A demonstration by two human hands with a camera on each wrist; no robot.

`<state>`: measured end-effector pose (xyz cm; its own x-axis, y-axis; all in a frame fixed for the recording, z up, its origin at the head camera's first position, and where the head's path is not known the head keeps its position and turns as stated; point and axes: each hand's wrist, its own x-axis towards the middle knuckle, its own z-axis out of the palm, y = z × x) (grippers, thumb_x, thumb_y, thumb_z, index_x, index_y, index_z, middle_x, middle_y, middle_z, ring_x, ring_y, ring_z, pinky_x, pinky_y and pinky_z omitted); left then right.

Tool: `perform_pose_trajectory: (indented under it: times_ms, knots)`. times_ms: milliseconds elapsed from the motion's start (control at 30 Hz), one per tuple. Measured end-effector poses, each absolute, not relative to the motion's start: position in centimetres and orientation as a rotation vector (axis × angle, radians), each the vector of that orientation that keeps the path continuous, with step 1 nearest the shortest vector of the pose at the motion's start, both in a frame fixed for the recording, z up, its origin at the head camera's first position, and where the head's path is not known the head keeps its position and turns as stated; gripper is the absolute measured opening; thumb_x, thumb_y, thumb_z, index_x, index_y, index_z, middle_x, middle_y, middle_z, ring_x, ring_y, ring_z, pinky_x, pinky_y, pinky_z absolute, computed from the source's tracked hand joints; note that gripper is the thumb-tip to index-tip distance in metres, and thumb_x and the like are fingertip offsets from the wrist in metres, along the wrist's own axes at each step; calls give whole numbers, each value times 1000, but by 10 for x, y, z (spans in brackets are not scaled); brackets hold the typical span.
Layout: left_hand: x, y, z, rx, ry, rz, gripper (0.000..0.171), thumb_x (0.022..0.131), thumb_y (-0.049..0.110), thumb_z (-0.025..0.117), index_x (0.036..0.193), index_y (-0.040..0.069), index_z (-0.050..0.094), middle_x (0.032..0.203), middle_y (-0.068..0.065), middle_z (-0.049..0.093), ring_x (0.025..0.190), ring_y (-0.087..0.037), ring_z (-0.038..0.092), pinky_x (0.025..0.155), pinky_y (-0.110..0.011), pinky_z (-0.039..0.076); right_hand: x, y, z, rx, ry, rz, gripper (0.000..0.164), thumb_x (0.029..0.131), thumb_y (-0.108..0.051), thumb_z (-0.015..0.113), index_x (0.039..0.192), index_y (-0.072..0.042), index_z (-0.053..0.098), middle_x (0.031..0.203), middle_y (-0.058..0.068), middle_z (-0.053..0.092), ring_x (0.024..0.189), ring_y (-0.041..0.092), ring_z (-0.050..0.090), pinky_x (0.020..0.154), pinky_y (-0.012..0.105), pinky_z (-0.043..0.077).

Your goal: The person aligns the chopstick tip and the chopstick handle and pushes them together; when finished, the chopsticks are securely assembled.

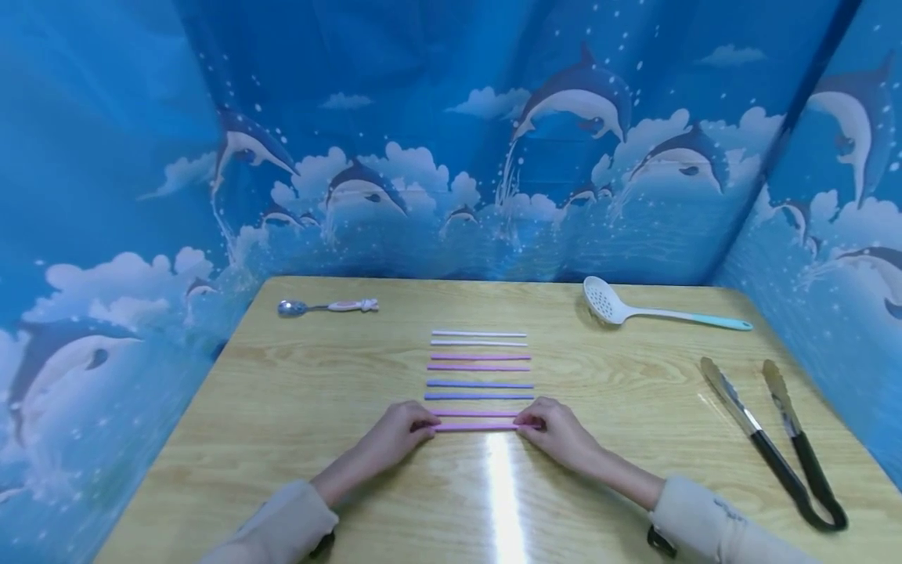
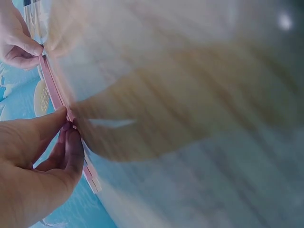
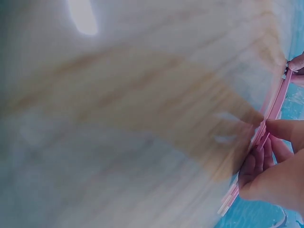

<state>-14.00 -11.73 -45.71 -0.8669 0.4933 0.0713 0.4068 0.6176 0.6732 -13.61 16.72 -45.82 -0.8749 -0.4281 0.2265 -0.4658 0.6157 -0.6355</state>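
Observation:
A pink chopstick (image 1: 475, 427) lies crosswise at the near end of a row of chopsticks. My left hand (image 1: 398, 431) pinches its left end between thumb and fingers, while my right hand (image 1: 560, 432) pinches the right end. Just beyond it lies a second pink chopstick (image 1: 472, 413), parallel and close. Farther back come two blue-violet chopsticks (image 1: 479, 396), two darker pink ones (image 1: 479, 367) and two white ones (image 1: 479, 344), all roughly parallel. The left wrist view shows thumb and fingertips of the left hand (image 2: 42, 161) meeting at the pink stick.
On the wooden table (image 1: 296, 399), a spoon with a pale handle (image 1: 345, 305) lies at the back left. A white slotted skimmer (image 1: 606, 301) with a mint handle lies back right. Black-handled tongs (image 1: 782, 462) lie spread at the right. A blue dolphin-print curtain (image 1: 423, 102) surrounds the table.

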Motion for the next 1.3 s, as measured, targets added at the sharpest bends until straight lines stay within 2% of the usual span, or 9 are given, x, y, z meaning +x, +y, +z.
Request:
perform_pose_trajectory:
  times_ms: [467, 833, 1067, 1300]
  knots:
    - [-141, -119, -457, 823, 2728, 1077, 14, 84, 1, 68, 96, -2, 71, 86, -8, 66, 79, -19, 61, 71, -25, 52, -135, 167, -456, 796, -2786, 1088, 4, 79, -4, 74, 83, -5, 72, 75, -5, 58, 70, 5, 50, 62, 22, 46]
    - [-140, -119, -453, 790, 2719, 1094, 16, 85, 6, 68, 99, -2, 70, 87, -7, 66, 80, -19, 61, 72, -25, 52, -136, 170, -452, 721, -2813, 1188, 9, 77, -2, 74, 86, -3, 71, 80, -1, 63, 73, 8, 56, 68, 21, 52]
    - [-138, -122, -451, 725, 2737, 1077, 21, 85, 10, 68, 104, 2, 69, 93, -5, 67, 85, -19, 62, 78, -33, 53, -137, 177, -446, 659, -2802, 1156, 9, 80, -4, 73, 88, -4, 72, 80, -3, 63, 71, 4, 53, 63, 21, 49]
    - [-140, -136, -445, 633, 2826, 1047, 22, 90, 13, 63, 108, 2, 68, 102, -11, 67, 93, -25, 62, 85, -42, 52, -146, 190, -438, 518, -2763, 1111, 10, 81, -1, 71, 90, 0, 71, 82, 2, 64, 69, 8, 55, 62, 21, 50]
